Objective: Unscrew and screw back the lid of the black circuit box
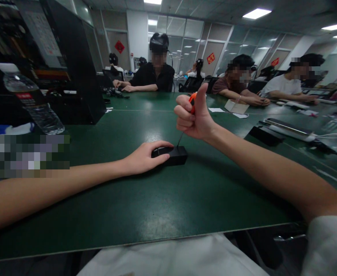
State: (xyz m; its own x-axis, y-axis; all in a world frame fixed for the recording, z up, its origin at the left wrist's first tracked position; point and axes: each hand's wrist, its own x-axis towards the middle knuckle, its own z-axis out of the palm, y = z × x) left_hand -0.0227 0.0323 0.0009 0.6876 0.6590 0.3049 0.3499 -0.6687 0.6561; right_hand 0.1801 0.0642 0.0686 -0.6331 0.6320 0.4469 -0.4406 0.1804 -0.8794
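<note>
Dim room here, with light coming from overhead: white ceiling panels [257, 13] glowing, blown out, mirrored in the glass [182, 51]! Down on the tabletop [122, 207], pale glare sits in two hazy patches, and there's a soft shadow below the right forearm [254, 159]. The case [73, 65] sinks to near-black. Wide-angle stretch leans the bottle [34, 101], the far right goes soft, and mosaic blocks [33, 157] hide patches.

Glossy green tabletop [133, 214] up front; 4 ceiling lights [257, 14] glowing; white column [136, 36], glass partitions [182, 38], black chair [194, 84], red diamond decoration [119, 46] behind.
</note>
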